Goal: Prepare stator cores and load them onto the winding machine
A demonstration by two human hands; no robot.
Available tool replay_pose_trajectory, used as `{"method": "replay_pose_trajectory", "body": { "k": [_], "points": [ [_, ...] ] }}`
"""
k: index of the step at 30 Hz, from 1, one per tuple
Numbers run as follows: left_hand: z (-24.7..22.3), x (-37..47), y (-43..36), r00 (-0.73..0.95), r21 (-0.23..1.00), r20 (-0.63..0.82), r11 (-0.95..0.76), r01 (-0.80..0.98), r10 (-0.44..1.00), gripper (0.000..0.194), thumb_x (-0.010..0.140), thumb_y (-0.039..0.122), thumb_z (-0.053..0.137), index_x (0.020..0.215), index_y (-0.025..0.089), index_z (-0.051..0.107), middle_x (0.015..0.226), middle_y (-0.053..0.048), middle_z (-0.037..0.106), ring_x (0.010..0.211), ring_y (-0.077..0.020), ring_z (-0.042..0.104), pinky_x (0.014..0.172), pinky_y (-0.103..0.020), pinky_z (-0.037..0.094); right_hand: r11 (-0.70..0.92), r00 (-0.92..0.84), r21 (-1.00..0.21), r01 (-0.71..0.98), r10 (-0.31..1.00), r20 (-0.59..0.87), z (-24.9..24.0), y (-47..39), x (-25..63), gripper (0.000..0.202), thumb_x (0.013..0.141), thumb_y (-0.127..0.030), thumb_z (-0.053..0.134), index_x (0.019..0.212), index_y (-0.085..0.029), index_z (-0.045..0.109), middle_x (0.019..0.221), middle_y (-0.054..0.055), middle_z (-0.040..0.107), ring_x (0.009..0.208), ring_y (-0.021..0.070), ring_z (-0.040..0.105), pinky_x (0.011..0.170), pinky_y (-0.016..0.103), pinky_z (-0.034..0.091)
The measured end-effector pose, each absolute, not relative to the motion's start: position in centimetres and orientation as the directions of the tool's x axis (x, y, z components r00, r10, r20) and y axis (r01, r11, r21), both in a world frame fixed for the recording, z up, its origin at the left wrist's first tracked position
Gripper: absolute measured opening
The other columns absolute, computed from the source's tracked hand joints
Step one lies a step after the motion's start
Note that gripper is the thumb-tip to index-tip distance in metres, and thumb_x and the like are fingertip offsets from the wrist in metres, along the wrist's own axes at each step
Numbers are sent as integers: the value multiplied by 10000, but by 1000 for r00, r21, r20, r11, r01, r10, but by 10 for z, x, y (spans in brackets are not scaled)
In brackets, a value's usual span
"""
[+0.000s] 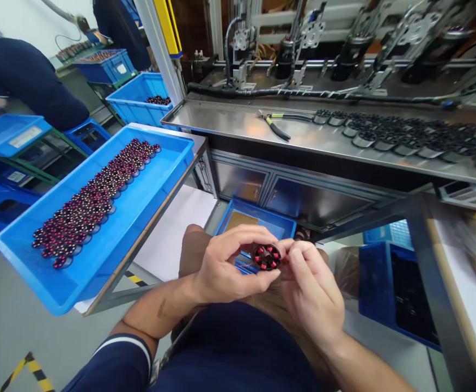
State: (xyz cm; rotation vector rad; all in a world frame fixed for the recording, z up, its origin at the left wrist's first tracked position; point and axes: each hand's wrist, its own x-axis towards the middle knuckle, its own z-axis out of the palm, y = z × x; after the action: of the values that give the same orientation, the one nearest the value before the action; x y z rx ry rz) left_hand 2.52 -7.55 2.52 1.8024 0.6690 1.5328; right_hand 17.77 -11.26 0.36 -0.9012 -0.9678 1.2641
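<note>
Big blue tray [148,190] on the left, rows of wound stators [95,201] along its middle. Over the lap, left hand [225,267] and right hand [307,283] pinch one stator [266,257] between closed fingertips. Inspection step, I'd say; next needs a careful turn.

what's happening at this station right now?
A seated person holds one small wound coil part between both hands, left hand and right hand, over the lap. A blue tray at the left holds rows of similar parts. Pliers and dark ring parts lie on the steel shelf ahead.
</note>
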Motion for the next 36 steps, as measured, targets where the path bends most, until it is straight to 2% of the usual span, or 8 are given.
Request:
{"method": "replay_pose_trajectory", "body": {
  "k": [4, 7, 10, 15, 19, 23, 27, 36],
  "points": [
    [30, 23, -74, 198, 742, 654, -670, 20, 730, 449, 695, 129, 854, 1115, 143, 698, 1034, -127, 758, 933, -195, 740, 794, -259, 629, 295, 121, -921, -255, 955, 272, 3, -113, 181, 89, 1013, -311, 589, 1074, -246, 594, 1066, 53, 580, 940, 177, 564, 847, 326, 485],
    [35, 23, -75, 247, 698, 682, -713, 62, 689, 442, 700, 127, 852, 1115, 133, 700, 1022, -126, 764, 931, -194, 745, 813, -264, 627, 468, 102, -877, -108, 883, 458, 14, -110, 186, 241, 903, -240, 737, 1113, -249, 619, 1122, 61, 567, 1042, 195, 556, 920, 337, 480],
    [36, 24, -76, 270, 670, 698, -738, 81, 663, 456, 711, 124, 837, 1145, 145, 699, 1037, -112, 769, 938, -191, 749, 835, -270, 627, 400, 98, -915, -52, 914, 394, 19, -107, 187, 43, 964, -199, 648, 928, -218, 637, 1017, 53, 578, 969, 176, 564, 844, 308, 486],
    [30, 22, -76, 229, 782, 614, -621, -49, 756, 472, 688, 116, 856, 1137, 159, 718, 1046, -113, 767, 956, -196, 740, 837, -271, 627, 207, 187, -930, -302, 970, 155, 5, -108, 182, 162, 1012, -332, 601, 917, -213, 657, 950, 43, 597, 835, 146, 596, 762, 279, 511],
    [31, 20, -74, 217, 876, 482, -460, -143, 849, 422, 682, 116, 862, 1084, 155, 738, 1035, -112, 766, 924, -185, 737, 782, -237, 625, 280, 99, -888, -364, 960, 262, -2, -112, 181, 236, 912, -355, 740, 1112, -246, 678, 1008, 50, 624, 907, 166, 627, 831, 290, 547],
    [35, 21, -73, 245, 906, 421, -390, -166, 873, 381, 689, 131, 858, 1051, 150, 742, 1022, -105, 768, 895, -176, 741, 791, -241, 629, 326, 64, -917, -232, 945, 320, 2, -115, 183, 65, 943, -184, 681, 983, -233, 694, 912, 36, 625, 902, 157, 614, 802, 269, 527],
    [33, 22, -74, 260, 900, 436, -409, -152, 862, 409, 678, 116, 863, 1067, 155, 744, 1034, -109, 764, 906, -182, 735, 775, -246, 628, 414, 125, -905, -103, 908, 401, 8, -116, 186, 117, 961, -123, 633, 905, -214, 681, 860, 29, 635, 868, 157, 620, 760, 274, 513],
    [33, 21, -76, 276, 833, 547, -547, -84, 790, 433, 683, 116, 841, 1098, 157, 724, 1028, -114, 774, 920, -198, 746, 785, -268, 639, 401, 92, -912, -86, 915, 393, 12, -114, 191, 103, 951, -137, 656, 909, -217, 705, 857, 38, 654, 873, 179, 639, 714, 289, 514]
  ]
}}
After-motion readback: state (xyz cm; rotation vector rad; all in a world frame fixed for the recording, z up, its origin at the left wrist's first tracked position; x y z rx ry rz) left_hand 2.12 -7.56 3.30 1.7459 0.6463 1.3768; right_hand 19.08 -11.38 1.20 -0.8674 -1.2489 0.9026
